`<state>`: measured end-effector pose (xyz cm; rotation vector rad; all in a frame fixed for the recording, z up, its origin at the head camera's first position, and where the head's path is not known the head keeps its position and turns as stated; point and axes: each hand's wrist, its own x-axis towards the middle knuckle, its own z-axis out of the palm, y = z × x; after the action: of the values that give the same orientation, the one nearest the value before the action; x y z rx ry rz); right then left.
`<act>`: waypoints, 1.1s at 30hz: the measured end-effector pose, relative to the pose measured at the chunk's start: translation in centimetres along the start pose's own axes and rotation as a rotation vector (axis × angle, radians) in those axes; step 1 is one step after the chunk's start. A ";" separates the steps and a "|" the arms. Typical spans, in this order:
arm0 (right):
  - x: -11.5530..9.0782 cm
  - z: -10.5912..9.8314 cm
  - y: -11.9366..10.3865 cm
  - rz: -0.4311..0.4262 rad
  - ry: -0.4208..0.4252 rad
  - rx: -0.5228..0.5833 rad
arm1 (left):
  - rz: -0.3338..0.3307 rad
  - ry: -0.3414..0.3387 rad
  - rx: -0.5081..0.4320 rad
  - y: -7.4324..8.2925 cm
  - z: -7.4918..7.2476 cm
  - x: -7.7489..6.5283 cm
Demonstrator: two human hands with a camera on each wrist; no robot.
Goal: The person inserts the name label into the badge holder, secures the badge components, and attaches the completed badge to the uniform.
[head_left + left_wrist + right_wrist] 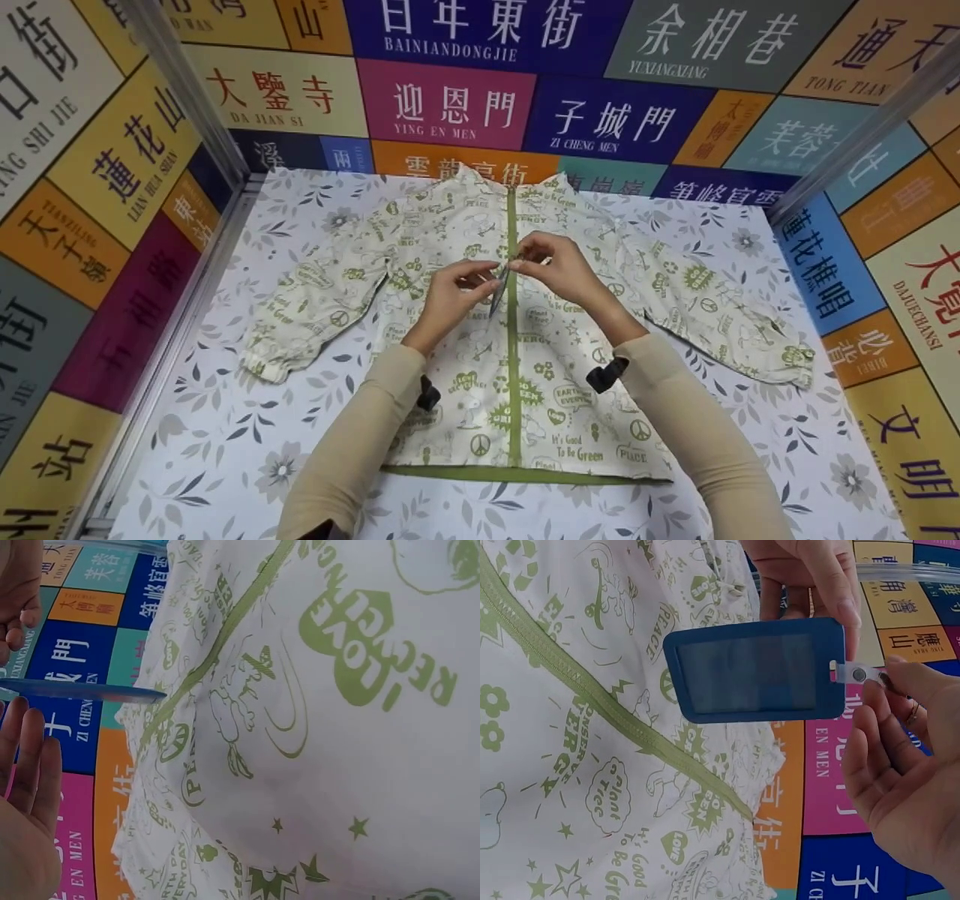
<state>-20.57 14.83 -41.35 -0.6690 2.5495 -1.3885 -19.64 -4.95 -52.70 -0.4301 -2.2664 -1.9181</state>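
A jacket (570, 420) with green print and a green zipper (514, 360) lies spread flat on the table. Above its chest, a blue ID badge holder (754, 675) is held up off the cloth, seen nearly edge-on from the head. My left hand (459, 292) pinches the holder near its slotted end, thumb against the corner. With thumb and fingertips, my right hand (559, 266) pinches the clear snap strap (861, 675) that passes through the holder's slot. In the left wrist view, only the thin edge of the badge holder (97, 690) shows.
Both sleeves are stretched out, the left sleeve (322, 300) and the right sleeve (712, 311) angled downward. A flower-patterned white table covering (277, 472) lies beneath. Panels with street names (450, 105) stand around the back and sides, joined by metal posts (202, 90).
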 end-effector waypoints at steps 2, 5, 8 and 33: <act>-0.1 0.0 0.2 -0.018 -0.003 0.005 | -0.004 0.008 0.000 0.2 0.2 0.1; -0.2 0.2 0.9 -0.040 0.003 0.018 | -0.006 0.014 -0.012 1.1 0.3 0.0; -0.3 0.4 1.5 -0.058 0.005 0.035 | -0.002 0.013 -0.021 2.5 0.3 -0.2; -1.3 0.8 3.5 -0.040 0.007 0.085 | 0.061 0.031 0.113 4.7 0.7 0.1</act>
<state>-20.17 16.47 -44.78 -0.7050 2.4790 -1.5051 -18.21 -3.53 -48.36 -0.4464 -2.2997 -1.7454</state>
